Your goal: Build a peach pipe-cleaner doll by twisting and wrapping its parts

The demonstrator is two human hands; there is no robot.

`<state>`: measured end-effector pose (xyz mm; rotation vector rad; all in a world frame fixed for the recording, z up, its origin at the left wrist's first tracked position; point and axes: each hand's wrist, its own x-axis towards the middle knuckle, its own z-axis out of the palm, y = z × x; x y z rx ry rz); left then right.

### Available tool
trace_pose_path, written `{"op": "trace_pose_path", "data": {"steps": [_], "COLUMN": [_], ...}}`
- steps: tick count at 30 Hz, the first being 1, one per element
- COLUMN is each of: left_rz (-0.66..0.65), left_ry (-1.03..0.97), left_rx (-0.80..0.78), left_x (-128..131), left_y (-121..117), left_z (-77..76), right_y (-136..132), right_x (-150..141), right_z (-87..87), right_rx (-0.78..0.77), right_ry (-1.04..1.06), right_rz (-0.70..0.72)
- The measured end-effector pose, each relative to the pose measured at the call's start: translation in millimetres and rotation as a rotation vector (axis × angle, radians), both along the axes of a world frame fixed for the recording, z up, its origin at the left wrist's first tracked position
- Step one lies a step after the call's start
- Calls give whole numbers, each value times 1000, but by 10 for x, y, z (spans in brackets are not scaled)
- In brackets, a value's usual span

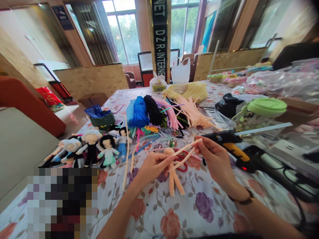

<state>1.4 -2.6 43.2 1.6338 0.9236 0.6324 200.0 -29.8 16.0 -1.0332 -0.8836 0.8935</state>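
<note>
My left hand point(153, 166) is closed around a peach pipe-cleaner figure point(173, 176), gripping it at the body so its legs hang down over the floral tablecloth point(184, 212). My right hand point(214, 159) pinches the ends of the figure's two long peach pipe-cleaner arms point(186, 151), which stretch up and right from the body. Red-handled scissors point(183, 165) lie on the cloth just behind the figure.
Several finished small dolls point(91, 149) lie at the left. Bundles of coloured pipe cleaners point(159, 113) fill the table's middle. A black and yellow glue gun point(231, 146) rests to the right, beside a green-lidded jar point(261, 114) and plastic bags. A blurred patch covers the lower left.
</note>
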Motion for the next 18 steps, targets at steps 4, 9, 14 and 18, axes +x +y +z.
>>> {"op": "trace_pose_path", "data": {"steps": [4,9,14,18], "left_rz": [11,32,49,70], "left_ry": [3,1,11,-27], "left_rx": [-12,-39,-54,-74], "left_x": [3,7,11,18], "left_y": [-1,-9,-6,-3], "left_z": [8,32,42,38], "right_y": [7,11,-8,-21], "right_x": [4,18,12,5], "right_z": [0,-12,25,41], "right_rx": [35,75,80,73], "right_ry": [-35,-95,-146,-163], "right_rz": [-23,-38,-65,-73]}}
